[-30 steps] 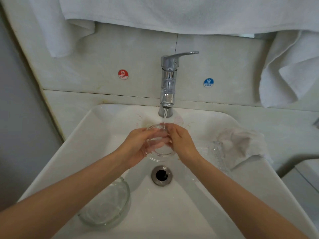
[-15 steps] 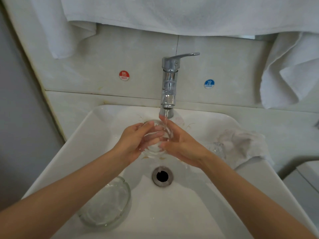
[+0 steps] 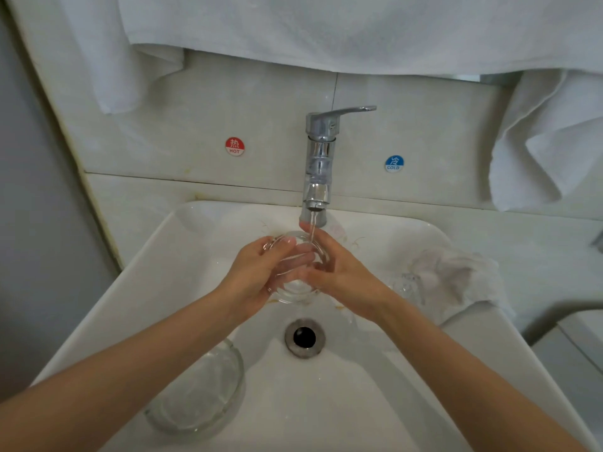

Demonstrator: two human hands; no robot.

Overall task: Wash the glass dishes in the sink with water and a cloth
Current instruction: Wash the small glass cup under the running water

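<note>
Glass dish, small and clear, is held over the middle of the sink, just below the faucet. The thin stream of water runs down at its far rim. The left hand grips it from the left, fingers curled across its face. The right hand grips it from the right, fingers wrapped round its far side, so the fingers of both hands meet over the glass. The drain lies on the near side of the dish, between the two forearms. A larger glass bowl rests in the sink's near-left corner, partly hidden by the left forearm. A crumpled white cloth lies over the sink's right edge, with another clear glass piece just beside it, too blurred to name.
</note>
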